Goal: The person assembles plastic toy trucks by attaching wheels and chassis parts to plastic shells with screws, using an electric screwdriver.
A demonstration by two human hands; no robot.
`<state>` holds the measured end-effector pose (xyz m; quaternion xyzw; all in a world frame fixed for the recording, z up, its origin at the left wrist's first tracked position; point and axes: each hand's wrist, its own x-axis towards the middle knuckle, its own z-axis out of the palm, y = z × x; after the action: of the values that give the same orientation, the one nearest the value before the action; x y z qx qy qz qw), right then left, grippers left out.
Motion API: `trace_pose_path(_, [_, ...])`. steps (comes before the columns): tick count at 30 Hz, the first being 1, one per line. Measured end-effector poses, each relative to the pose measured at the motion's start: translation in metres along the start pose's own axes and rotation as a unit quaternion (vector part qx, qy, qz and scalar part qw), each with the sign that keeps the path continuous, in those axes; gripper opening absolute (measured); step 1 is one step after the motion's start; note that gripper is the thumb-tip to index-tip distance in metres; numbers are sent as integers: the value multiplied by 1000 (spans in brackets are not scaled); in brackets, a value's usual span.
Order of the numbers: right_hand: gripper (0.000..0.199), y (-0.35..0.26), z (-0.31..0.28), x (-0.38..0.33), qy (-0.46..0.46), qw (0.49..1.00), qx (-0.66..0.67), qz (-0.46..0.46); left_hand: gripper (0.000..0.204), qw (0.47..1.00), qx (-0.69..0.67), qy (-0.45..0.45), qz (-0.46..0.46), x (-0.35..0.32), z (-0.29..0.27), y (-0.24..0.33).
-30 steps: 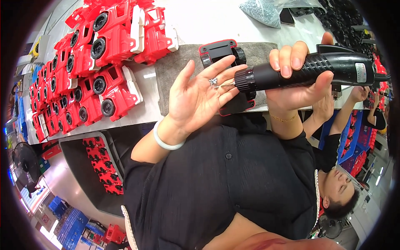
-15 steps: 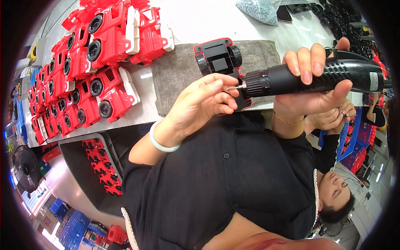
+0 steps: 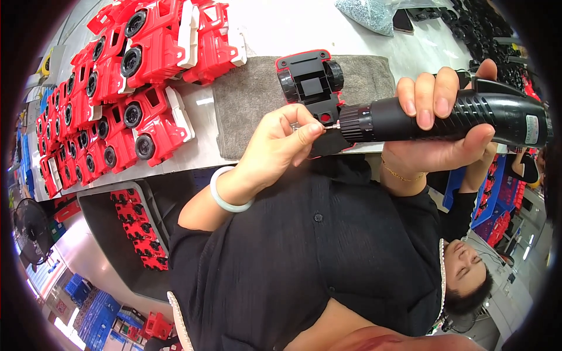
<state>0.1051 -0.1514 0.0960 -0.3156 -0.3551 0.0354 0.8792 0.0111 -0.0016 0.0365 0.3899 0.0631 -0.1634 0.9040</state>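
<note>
My right hand (image 3: 436,126) is wrapped round a black electric screwdriver (image 3: 389,114) held level, its bit pointing left. At the tip of the bit (image 3: 331,126), my left hand (image 3: 280,140) pinches thumb and forefinger together. A small shiny metal piece (image 3: 295,125), which looks like a screw, shows between these fingers. Just beyond lies an upturned red toy vehicle (image 3: 313,85), its black underside and two black wheels facing up. The near end of the toy is partly hidden behind my left fingers and the screwdriver. A grey cloth mat (image 3: 240,117) is under it.
Rows of red toy vehicle bodies (image 3: 155,41) with black wheels crowd the table's left side. Below the edge stands a grey bin (image 3: 111,257) with red parts. At the back are a bag of small metal pieces (image 3: 369,14) and many black parts (image 3: 462,29). Another person sits at right.
My left fingers have closed into a tighter pinch at the bit's tip. The screwdriver has shifted slightly, and the view has moved a little.
</note>
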Motion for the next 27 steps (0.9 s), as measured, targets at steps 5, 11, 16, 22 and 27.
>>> trace_pose_path(5, [63, 7, 6, 7, 61, 994, -42, 85, 15, 998, -38, 38, 45, 1, -8, -5])
trace_pose_path(11, [64, 17, 6, 13, 47, 994, -20, 95, 23, 995, -84, 43, 15, -2, -11, 0])
trace_pose_path(16, [65, 13, -2, 12, 44, 998, -33, 37, 26, 990, -126, 52, -39, -4, -9, 10])
trace_pose_path(22, [65, 20, 6, 12, 45, 997, -56, 42, 20, 996, -88, 0, 17, -2, -19, -3])
trace_pose_path(27, [70, 29, 11, 12, 30, 998, -48, 11, 19, 998, -31, 32, 50, -2, -23, -5])
